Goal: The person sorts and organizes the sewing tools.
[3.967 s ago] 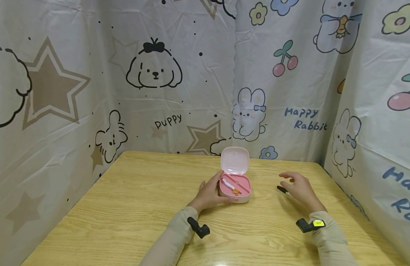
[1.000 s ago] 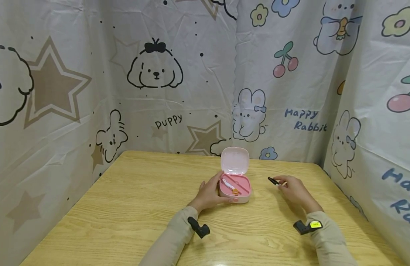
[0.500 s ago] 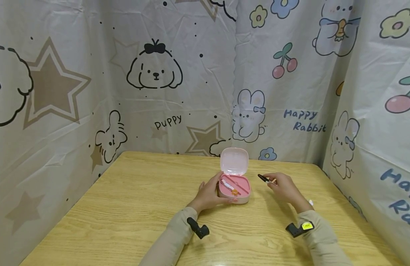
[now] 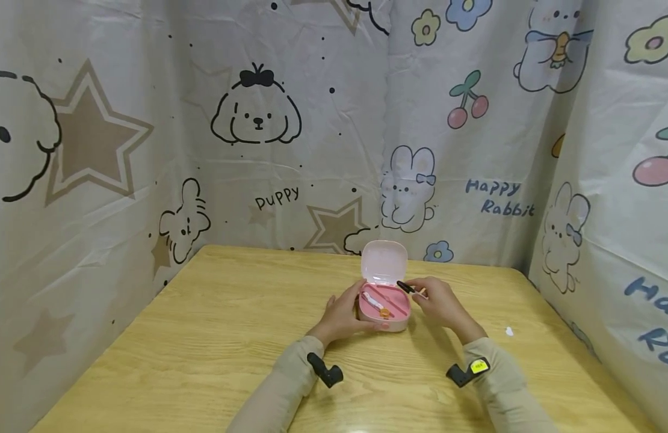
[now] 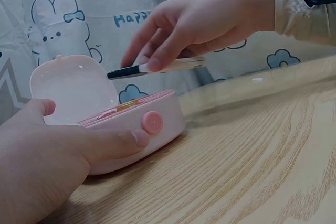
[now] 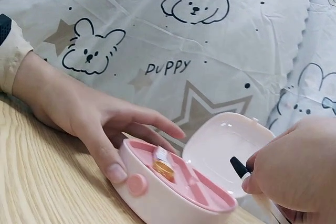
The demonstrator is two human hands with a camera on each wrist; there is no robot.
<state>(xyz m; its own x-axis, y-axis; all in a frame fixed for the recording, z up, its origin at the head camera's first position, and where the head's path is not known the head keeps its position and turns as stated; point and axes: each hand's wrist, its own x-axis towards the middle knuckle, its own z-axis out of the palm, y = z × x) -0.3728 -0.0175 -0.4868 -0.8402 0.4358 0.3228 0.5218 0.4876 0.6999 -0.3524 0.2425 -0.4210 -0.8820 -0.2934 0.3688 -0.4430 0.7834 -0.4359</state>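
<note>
A pink box (image 4: pixel 395 326) stands on the table, its pale lid (image 4: pixel 384 262) tipped up at the back. My left hand (image 4: pixel 342 316) grips its left side, thumb along the front near a round pink button (image 5: pixel 152 123). Inside is a pink divided tray; a small white item with an orange part (image 6: pixel 164 170) lies in one compartment, its kind unclear. Between thumb and fingers my right hand (image 4: pixel 442 302) pinches a pen (image 5: pixel 124 72) with a black end and white barrel. The pen is held above the box's right rim, black end towards the lid.
A small white piece (image 4: pixel 509 331) lies on the wooden table (image 4: pixel 231 300) to the right of my right forearm. Printed curtains (image 4: pixel 290 168) hang behind the table and along both sides.
My right hand has picked the pen up from the table and carried it left to the box. The white piece on the table has come into sight. My left hand stays on the box.
</note>
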